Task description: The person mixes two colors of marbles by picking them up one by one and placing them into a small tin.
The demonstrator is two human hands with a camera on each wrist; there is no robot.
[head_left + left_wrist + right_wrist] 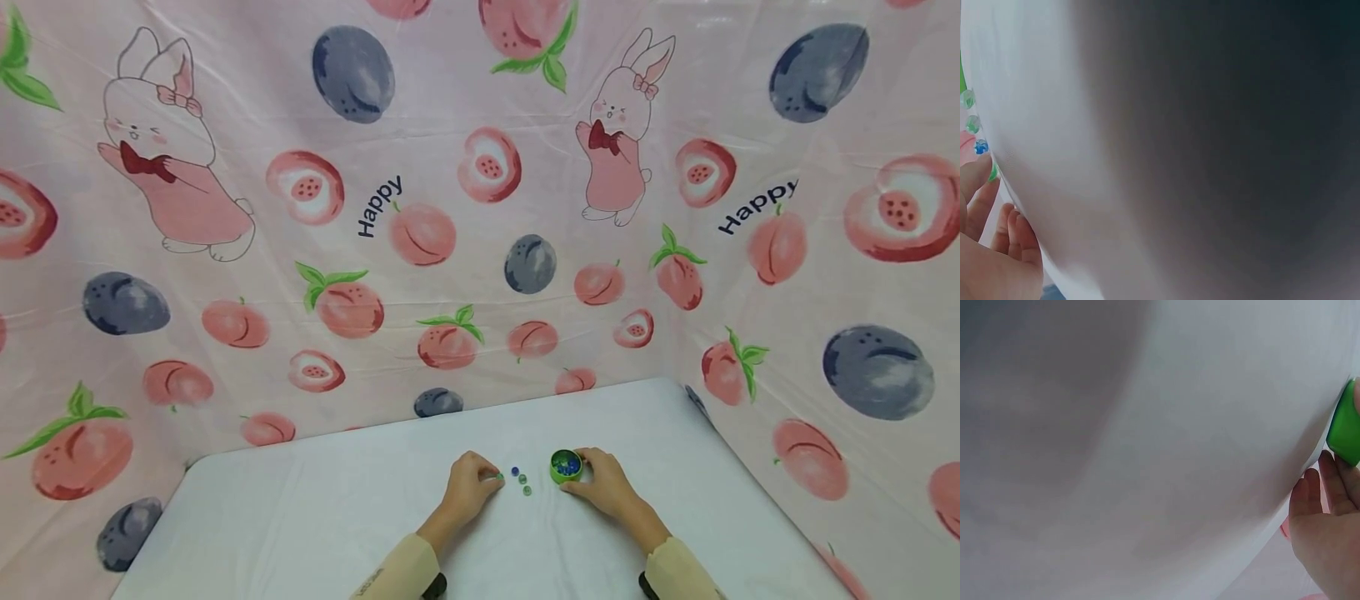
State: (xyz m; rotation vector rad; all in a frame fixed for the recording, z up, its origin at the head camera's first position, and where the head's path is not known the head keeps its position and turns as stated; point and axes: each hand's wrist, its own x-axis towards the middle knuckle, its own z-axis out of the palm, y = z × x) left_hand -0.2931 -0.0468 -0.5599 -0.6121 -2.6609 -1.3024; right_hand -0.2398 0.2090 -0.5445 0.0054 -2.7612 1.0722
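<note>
My left hand [468,487] rests low over the white table and pinches a green marble [993,172] between thumb and fingertip. Just right of it lie a blue marble [515,472] and two clear greenish marbles, one in the middle [522,480] and one closer to me [527,491]. Beyond these stands a small round green container [555,478], with several blue and green marbles [567,463] inside. Around its right side curl the thumb and fingers of my right hand [609,485]. In the right wrist view, only part of the green container shows at the edge.
White cloth covers the table [315,508]. Behind it and along the right side hangs a pink curtain [420,108] printed with fruit and rabbits. The table's right edge [757,483] slants away beyond my right arm.
</note>
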